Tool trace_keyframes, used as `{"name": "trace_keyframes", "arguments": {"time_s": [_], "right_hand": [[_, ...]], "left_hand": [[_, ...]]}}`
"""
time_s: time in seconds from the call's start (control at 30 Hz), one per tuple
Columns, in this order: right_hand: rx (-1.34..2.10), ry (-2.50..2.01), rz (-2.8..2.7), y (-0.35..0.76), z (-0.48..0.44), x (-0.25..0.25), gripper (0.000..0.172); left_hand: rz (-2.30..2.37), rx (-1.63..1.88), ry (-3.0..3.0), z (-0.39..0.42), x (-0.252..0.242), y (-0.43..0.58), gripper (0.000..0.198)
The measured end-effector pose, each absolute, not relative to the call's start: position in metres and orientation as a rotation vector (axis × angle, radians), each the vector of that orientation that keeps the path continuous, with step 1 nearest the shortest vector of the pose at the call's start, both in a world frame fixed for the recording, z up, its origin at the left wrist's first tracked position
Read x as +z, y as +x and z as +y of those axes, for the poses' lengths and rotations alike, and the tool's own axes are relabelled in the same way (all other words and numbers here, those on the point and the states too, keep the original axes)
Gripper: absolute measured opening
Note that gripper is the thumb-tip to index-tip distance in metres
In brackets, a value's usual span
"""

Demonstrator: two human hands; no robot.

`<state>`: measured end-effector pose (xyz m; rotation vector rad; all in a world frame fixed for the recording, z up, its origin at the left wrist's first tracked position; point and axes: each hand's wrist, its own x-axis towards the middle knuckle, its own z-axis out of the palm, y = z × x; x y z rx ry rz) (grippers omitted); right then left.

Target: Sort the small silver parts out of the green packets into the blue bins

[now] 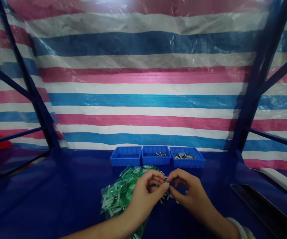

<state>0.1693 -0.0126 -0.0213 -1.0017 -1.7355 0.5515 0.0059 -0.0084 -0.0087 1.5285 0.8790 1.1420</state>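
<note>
My left hand [145, 192] and my right hand [194, 191] meet fingertip to fingertip above the table. Both are closed in a pinch, and whatever small piece lies between them is too small to make out. Under and behind the fingers, small shiny metal parts [167, 196] lie loose on the table, partly hidden by my hands. A heap of green-tinted clear plastic packets [118, 191] with small pieces inside lies beside and partly behind my left hand and forearm.
Beyond my hands stand three blue bins in a row: a left bin [125, 162], a middle bin [156, 160] and a right bin [189, 163]. The middle and right ones hold small metal pieces. A dark flat device [265, 209] lies at right on the blue table [74, 196]; frame posts [251, 103] flank it.
</note>
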Motion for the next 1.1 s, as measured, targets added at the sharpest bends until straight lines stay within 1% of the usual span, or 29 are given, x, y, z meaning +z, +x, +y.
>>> {"name": "trace_keyframes", "arguments": {"time_s": [0.13,0.23,0.3,0.4,0.47,0.57,0.7,0.77,0.93,1.1], "right_hand": [[0.355,-1.016,-1.726,0.178,-0.006,-0.019,0.014],[0.29,-1.077,-1.602,0.192,0.008,-0.017,0.017],[0.264,-1.132,-1.557,0.203,0.018,-0.018,0.017],[0.257,-1.206,-1.672,0.213,0.028,-0.021,0.019],[0.282,-1.221,-1.796,0.213,0.03,-0.026,0.018],[0.303,-1.225,-1.957,0.205,0.03,-0.035,0.017],[0.288,-1.246,-2.106,0.192,0.034,-0.047,0.025],[0.295,-1.242,-2.119,0.188,0.038,-0.051,0.028],[0.313,-1.266,-2.068,0.189,0.045,-0.056,0.018],[0.386,-1.231,-1.978,0.192,0.043,-0.051,0.02]], "left_hand": [[0.916,1.186,1.772,0.016,0.002,0.012,0.012],[0.95,1.249,1.983,0.058,0.011,0.021,0.009],[0.962,1.221,2.037,0.088,0.014,0.029,0.006],[1.005,1.2,2.1,0.114,0.011,0.034,0.009],[1.026,1.211,2.137,0.113,0.007,0.031,0.012],[1.039,1.221,2.176,0.09,0.0,0.018,0.017],[1.055,1.218,2.18,0.056,-0.007,-0.002,0.017],[1.048,1.214,2.156,0.046,-0.009,-0.008,0.015],[0.985,1.231,2.074,0.039,-0.011,-0.011,0.013],[0.971,1.156,1.99,0.032,-0.01,-0.008,0.012]]}}
